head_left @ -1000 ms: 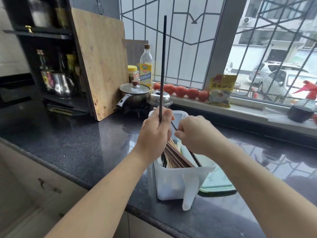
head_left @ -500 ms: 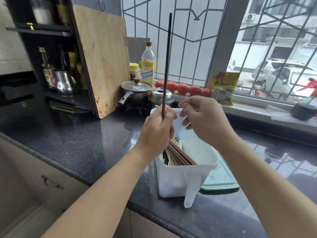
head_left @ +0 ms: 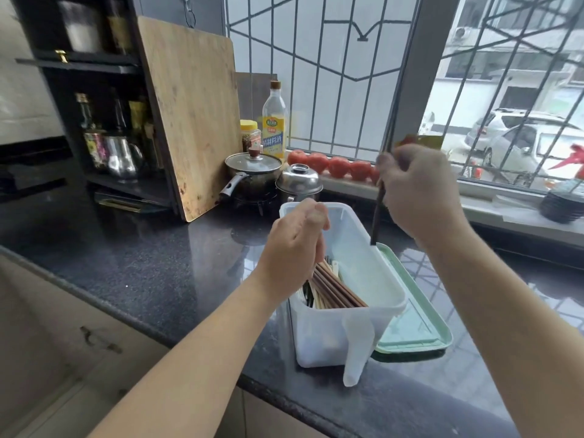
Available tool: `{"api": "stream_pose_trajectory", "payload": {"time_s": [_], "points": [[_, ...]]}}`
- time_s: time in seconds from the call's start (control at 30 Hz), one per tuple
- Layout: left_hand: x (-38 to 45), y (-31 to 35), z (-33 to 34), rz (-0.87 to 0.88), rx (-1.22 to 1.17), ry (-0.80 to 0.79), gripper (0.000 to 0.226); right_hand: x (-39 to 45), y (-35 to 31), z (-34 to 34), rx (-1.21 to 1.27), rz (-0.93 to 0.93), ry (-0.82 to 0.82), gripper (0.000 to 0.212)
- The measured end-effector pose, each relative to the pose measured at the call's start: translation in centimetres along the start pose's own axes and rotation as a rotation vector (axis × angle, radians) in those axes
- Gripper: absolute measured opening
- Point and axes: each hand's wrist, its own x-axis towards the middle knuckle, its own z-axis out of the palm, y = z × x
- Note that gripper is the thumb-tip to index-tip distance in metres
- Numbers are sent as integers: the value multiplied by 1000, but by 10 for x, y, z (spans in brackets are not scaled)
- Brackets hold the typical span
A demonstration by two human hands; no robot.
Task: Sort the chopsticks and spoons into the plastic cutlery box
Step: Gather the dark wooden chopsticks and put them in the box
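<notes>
Sorting chopsticks at the plastic cutlery box (head_left: 331,327).
Head view: right hand (head_left: 420,191), fingers curled, pinches one dark chopstick (head_left: 377,216) upright, tip just below them by the green lid (head_left: 417,327). Left hand (head_left: 294,248), fingers curled, reaches into the box over the brown chopsticks (head_left: 335,289); whether it grips them cannot be told.

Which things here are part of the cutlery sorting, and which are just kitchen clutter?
Job: plastic cutlery box; brown chopsticks inside it; dark chopstick in the right hand; left hand over the box; green lid beside it.

Lying about: cutting board; lidded pot; oil bottle; tomatoes.
</notes>
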Motion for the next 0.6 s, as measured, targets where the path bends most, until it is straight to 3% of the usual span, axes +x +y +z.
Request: {"api": "stream_pose_trajectory", "payload": {"time_s": [0.1,0.17,0.27,0.43,0.6], "points": [[0,-3,1,-34,-117,59,44,-17,12,26,-428,41,-544,35],[-1,-4,1,-39,-131,64,44,-28,21,46,-643,13,-715,36],[-1,-4,1,-29,-119,76,44,-32,24,58,-759,-6,-753,35],[0,-4,1,-26,-94,68,40,-32,18,55,-718,17,-791,38],[0,-2,1,-55,-101,63,39,-26,31,46,-522,-35,-488,28]]}}
